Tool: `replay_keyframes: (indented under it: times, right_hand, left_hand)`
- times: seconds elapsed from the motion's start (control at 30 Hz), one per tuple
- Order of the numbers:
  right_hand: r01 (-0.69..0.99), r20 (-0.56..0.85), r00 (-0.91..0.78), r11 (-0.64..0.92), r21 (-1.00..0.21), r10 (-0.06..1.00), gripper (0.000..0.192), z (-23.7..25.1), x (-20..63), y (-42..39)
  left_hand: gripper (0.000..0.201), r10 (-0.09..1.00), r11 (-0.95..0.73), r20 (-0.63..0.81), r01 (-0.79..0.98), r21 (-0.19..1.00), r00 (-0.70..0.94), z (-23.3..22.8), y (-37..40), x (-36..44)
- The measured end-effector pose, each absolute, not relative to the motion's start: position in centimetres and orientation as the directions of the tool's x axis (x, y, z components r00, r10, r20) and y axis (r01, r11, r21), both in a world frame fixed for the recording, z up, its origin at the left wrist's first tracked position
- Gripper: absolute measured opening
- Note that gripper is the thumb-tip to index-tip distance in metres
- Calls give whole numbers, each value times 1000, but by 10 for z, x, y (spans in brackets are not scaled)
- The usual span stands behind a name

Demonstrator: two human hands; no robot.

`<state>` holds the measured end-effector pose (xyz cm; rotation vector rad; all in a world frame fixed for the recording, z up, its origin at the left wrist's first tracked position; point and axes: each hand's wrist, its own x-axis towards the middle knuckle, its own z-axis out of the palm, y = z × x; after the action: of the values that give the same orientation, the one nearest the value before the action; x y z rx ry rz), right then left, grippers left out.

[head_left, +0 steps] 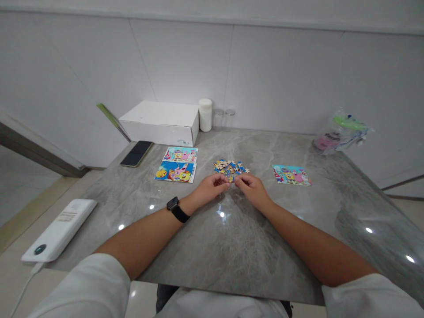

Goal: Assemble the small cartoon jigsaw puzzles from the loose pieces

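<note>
A: Hands?
B: Left hand (209,189) and right hand (252,187) pinch pieces together at pile's (230,168) 6 o'clock edge.
A: Room?
B: Bare table (232,247) toward 6; cards (175,171) at 9, card (291,174) at 3.

A polished grey stone-look worktop (238,247) mirrors ceiling lights in bright glossy spots. Printed card jigsaw pieces (229,168) lie in a matt heap beside smooth, colourful picture cards (175,172). A matt white cardboard box (162,121), a white plastic jar (205,115), a crinkled clear plastic bag (339,132) and a glossy black-glass phone (137,153) sit behind.
</note>
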<state>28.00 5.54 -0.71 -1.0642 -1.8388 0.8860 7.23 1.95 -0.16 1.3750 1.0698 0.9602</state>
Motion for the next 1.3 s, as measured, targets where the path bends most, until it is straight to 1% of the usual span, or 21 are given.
replay_keyframes:
  times: [0.13, 0.3, 0.43, 0.53, 0.63, 0.7, 0.73, 0.77, 0.9, 1.13, 1.2, 1.3]
  right_hand:
    - [340, 294, -330, 403, -850, 897, 35, -8, 280, 55]
    - [355, 304, -350, 426, -832, 886, 36, -6, 280, 55]
    - [334, 292, -423, 447, -830, 858, 32, -6, 279, 55]
    - [349, 294, -476, 484, -802, 829, 29, -7, 278, 55]
    - [385, 332, -447, 513, -767, 831, 21, -8, 279, 54]
    - [397, 377, -436, 550, -735, 818, 33, -8, 281, 53]
    - [398, 400, -448, 579, -711, 800, 37, -8, 282, 53]
    - [398, 420, -470, 612, -683, 776, 38, -8, 283, 53]
    - [394, 460, -545, 698, -598, 701, 27, -7, 285, 53]
    - [418, 474, -578, 740, -527, 664, 16, -8, 287, 57]
    - [409, 491, -583, 756, -510, 647, 13, -10, 287, 58]
    - [401, 515, -578, 770, -496, 633, 12, -11, 288, 58]
  left_hand:
    - [33, 968, -23, -5, 106, 994, 251, 1, 18, 72]
    - [33, 970, 24, -42, 79, 997, 239, 0, 19, 72]
    - [34, 971, 80, -82, 18, 997, 223, -3, 20, 72]
    - [33, 974, 105, -100, -14, 994, 202, -2, 21, 71]
    - [29, 978, 117, -112, -19, 993, 176, 1, 21, 70]
    - [26, 979, 114, -114, 10, 993, 169, 1, 21, 70]
    - [25, 979, 108, -112, 31, 994, 169, 1, 21, 70]
    - [24, 979, 100, -108, 54, 994, 171, 0, 21, 70]
    - [23, 980, 76, -95, 116, 990, 176, -1, 21, 69]
    - [22, 977, 23, -62, 192, 981, 202, -1, 20, 69]
    - [21, 979, -31, -16, 221, 975, 205, -2, 20, 69]
    - [21, 973, -176, 121, 298, 938, 194, -3, 21, 67]
